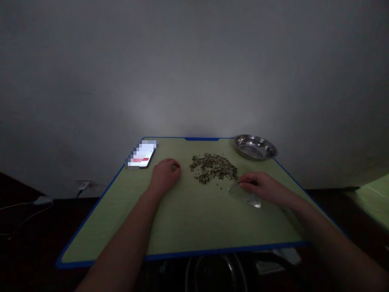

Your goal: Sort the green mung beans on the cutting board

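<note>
Small dark brown and pale grains, like dried beans or seeds [214, 165], lie loosely scattered in the middle of the table. To their left, my left hand [165, 175] rests on the tabletop with its fingers curled. A small greyish spot shows between thumb and fingers, too dim to identify. At the pile's right edge, my right hand [261, 185] is closed on a clear see-through container [254, 202], tilted low over the table. Its curved rim points toward the grains. Whether it is a cup or a bag is unclear, and its contents cannot be seen.
A shiny metal bowl [255, 147] stands at the far right corner. At the far left lies a phone [142, 155] with a lit screen. The pale table [188, 219] has a blue edge and meets a grey wall. Below its front edge is a round glassy lid [215, 273].
</note>
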The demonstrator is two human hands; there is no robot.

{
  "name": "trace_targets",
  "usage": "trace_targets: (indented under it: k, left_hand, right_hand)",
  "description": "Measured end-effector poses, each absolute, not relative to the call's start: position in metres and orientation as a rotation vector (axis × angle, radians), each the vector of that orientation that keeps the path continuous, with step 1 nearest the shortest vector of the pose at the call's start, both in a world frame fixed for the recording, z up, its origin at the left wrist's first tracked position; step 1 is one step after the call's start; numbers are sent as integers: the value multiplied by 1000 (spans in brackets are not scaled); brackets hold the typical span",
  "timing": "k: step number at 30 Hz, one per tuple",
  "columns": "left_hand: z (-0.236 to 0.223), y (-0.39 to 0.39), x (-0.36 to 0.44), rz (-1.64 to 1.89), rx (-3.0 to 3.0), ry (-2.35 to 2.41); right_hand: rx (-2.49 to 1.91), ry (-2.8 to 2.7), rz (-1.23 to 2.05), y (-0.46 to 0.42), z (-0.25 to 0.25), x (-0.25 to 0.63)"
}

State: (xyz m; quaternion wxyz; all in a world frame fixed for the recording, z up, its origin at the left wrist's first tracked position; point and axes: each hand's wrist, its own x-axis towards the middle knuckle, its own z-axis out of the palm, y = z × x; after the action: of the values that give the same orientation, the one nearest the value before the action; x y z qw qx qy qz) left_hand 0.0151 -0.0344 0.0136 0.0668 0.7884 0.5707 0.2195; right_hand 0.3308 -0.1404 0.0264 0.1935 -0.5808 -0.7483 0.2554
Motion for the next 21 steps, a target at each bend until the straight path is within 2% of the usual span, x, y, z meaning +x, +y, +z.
trace_targets:
  k: [7, 21]
  left_hand:
    - [14, -35, 15, 676, 2366, 1712]
    - [12, -34, 15, 675, 2367, 1726]
  right_hand:
    - [-1638, -2089, 575, -126, 28, 329]
    - [-1672, -2022, 613, -133, 28, 360]
